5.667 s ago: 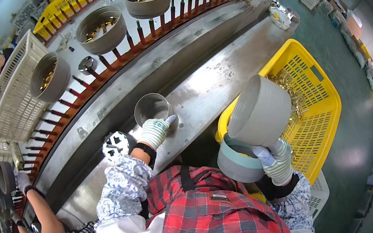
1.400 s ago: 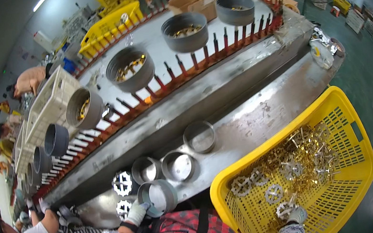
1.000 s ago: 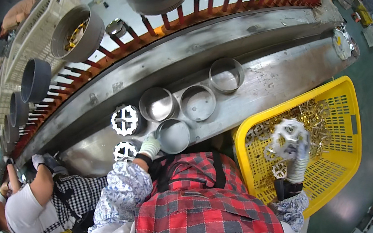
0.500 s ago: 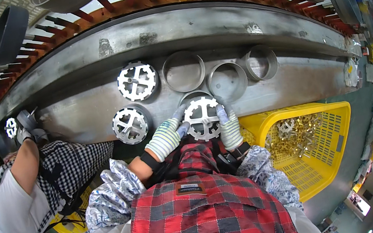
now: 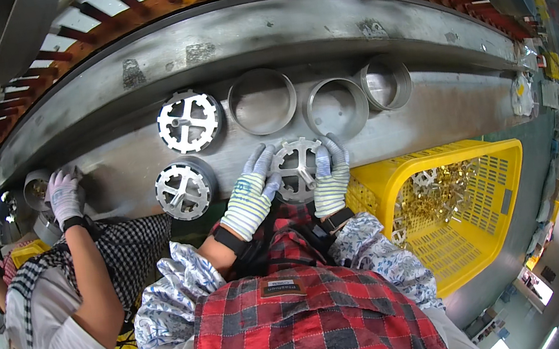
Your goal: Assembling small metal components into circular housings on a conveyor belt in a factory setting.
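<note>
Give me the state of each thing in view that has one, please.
Left hand: gloved, fingers extended at the toothed disc's left edge.
Right hand: gloved, at its right edge.
Toothed disc: between the hands; seating in a ring unclear.
Two other discs: capping grey rings.
Three grey rings: uncapped.
Yellow basket: partly filled with metal pieces.
Metal bench: scuffed.
Co-worker's hand: gloved, beside another ring.

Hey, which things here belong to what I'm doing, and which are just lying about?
Likely part of the job:
toothed wheel, between your left hand and right hand
two wheel-topped rings
three open grey rings
yellow basket with gold-coloured pieces

Likely just lying about:
clear plastic bag, bench's right end
blurred boxes, far right
</note>
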A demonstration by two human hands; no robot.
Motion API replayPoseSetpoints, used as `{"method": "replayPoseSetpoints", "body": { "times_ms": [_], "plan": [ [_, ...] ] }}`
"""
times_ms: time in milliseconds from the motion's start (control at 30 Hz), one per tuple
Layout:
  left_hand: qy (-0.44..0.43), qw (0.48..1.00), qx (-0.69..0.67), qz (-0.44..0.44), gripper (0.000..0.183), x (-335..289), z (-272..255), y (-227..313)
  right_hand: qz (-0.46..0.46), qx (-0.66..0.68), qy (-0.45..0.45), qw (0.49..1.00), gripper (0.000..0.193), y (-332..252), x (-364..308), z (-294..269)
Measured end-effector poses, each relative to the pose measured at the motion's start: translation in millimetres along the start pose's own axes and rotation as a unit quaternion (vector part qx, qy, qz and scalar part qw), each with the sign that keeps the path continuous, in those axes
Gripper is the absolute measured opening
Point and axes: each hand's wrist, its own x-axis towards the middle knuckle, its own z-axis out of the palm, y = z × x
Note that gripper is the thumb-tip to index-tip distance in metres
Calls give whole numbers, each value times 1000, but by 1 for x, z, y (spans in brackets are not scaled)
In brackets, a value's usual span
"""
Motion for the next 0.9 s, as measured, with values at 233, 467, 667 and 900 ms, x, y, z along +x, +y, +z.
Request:
{"method": "replayPoseSetpoints", "body": {
  "times_ms": [233, 467, 667, 900],
  "plan": [
    [-78, 995, 22, -54, 54, -3, 11, 3, 93, 30, 9, 995, 34, 35, -8, -15],
    [-31, 998, 6, -58, 54, -8, 10, -17, 65, -12, -31, 997, 30, 40, -3, 3],
    [-29, 997, 10, -68, 57, -10, 14, -27, 10, -40, -56, 998, 28, 39, 3, 4],
    [5, 975, -173, -143, 49, -20, 19, -45, -13, -25, -129, 991, 29, 26, 11, 9]
  ]
}}
